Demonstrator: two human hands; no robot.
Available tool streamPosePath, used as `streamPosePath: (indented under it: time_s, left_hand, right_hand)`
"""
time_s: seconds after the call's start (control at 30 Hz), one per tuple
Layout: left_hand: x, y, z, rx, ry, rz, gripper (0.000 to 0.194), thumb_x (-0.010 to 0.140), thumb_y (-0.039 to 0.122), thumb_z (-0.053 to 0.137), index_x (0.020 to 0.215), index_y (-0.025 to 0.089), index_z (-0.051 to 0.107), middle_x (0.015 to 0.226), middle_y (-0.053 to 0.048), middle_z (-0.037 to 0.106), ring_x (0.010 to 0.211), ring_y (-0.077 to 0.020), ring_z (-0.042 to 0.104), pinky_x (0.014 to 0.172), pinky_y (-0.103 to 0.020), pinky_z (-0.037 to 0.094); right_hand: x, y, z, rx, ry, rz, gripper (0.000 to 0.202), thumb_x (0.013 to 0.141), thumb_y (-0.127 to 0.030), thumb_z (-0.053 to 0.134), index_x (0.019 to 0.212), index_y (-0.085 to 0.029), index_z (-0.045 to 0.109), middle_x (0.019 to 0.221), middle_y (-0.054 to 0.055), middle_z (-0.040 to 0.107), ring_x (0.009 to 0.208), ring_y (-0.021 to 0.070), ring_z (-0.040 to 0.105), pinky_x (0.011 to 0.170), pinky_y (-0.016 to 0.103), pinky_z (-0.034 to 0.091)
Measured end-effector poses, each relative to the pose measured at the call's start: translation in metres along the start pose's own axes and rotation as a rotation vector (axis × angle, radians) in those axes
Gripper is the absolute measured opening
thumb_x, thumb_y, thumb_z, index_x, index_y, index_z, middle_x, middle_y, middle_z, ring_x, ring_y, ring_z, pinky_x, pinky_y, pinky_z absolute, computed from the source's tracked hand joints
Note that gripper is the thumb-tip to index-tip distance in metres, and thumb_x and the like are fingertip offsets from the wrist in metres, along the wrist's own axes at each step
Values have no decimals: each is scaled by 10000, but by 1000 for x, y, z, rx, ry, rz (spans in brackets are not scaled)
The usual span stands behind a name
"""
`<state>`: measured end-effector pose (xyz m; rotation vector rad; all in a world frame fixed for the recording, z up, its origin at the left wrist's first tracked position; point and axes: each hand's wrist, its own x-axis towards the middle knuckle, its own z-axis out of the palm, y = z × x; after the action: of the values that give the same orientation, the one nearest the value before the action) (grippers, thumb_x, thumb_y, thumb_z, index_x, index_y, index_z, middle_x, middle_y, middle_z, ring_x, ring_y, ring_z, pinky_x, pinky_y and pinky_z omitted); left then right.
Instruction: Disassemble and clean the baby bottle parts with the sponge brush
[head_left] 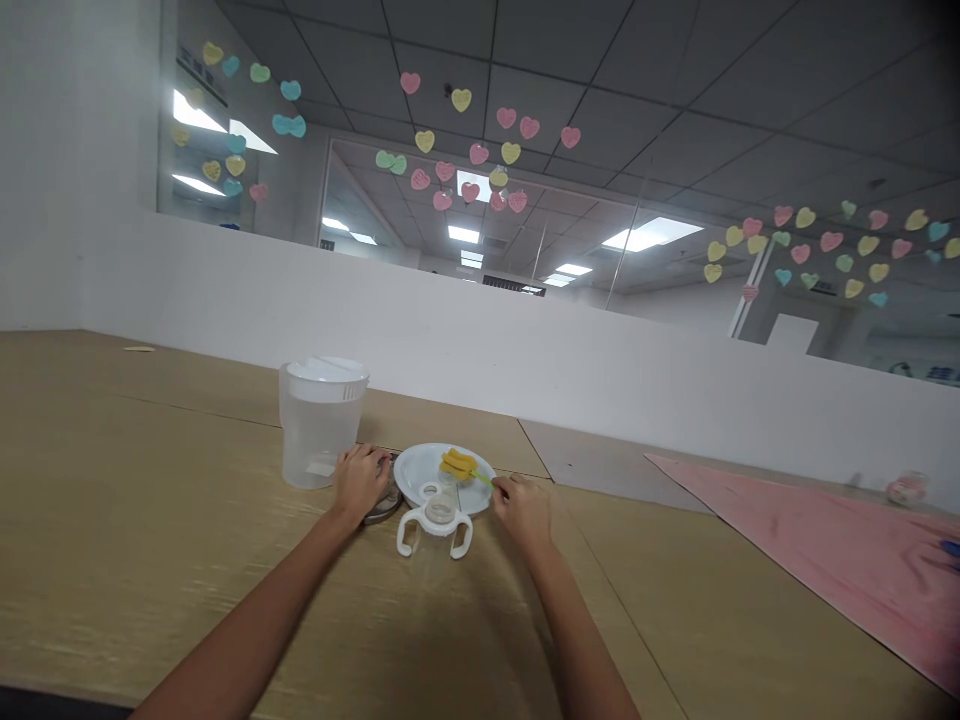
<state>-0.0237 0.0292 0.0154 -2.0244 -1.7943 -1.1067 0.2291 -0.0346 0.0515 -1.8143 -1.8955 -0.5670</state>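
My right hand pinches the thin green handle of a bottle brush with a yellow sponge head. The sponge is over a white plate. In front of the plate stands a clear baby bottle without a cap; its white collar has two curved handles. A small white ring lies by the plate's near edge. My left hand has its fingers curled over a round, dark-rimmed metal dish left of the plate, partly hiding it.
A translucent lidded pitcher stands behind my left hand. To the right, a pink mat covers part of the brown table, with a small jar at its back. A white wall with window panes borders the far edge.
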Motion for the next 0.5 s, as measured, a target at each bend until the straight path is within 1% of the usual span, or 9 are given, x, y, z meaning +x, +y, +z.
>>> streamPosePath:
  time_s: [0.17, 0.23, 0.37, 0.5]
  left_hand:
    - [-1, 3, -3, -3, -16, 4, 258, 839, 231, 434, 894, 183, 681, 965, -72, 674, 959, -216, 568, 830, -338, 374]
    - [-1, 2, -2, 3, -19, 9, 260, 842, 231, 429, 892, 184, 680, 966, -71, 674, 956, -215, 568, 828, -339, 375]
    - [-1, 1, 2, 14, -10, 30, 268, 852, 248, 422, 892, 187, 680, 957, -70, 673, 954, -215, 563, 818, -338, 377]
    - [-1, 0, 3, 20, -9, 43, 262, 853, 249, 425, 890, 198, 679, 950, -64, 674, 949, -212, 559, 817, -336, 375]
  right_hand:
    - [0, 2, -6, -33, -42, 56, 267, 818, -200, 474, 903, -272, 717, 824, 38, 682, 718, 142, 608, 539, 233, 281]
    - [1, 2, -8, -55, -75, 71, 272, 821, -197, 464, 881, -273, 719, 834, 43, 684, 709, 146, 611, 528, 234, 271]
    - [1, 0, -8, -94, -132, 50, 266, 813, -181, 463, 800, -244, 721, 828, 58, 687, 711, 161, 619, 522, 237, 270]
    - [0, -1, -6, -76, -126, 10, 256, 802, -189, 470, 810, -232, 723, 805, 61, 687, 699, 164, 624, 519, 241, 279]
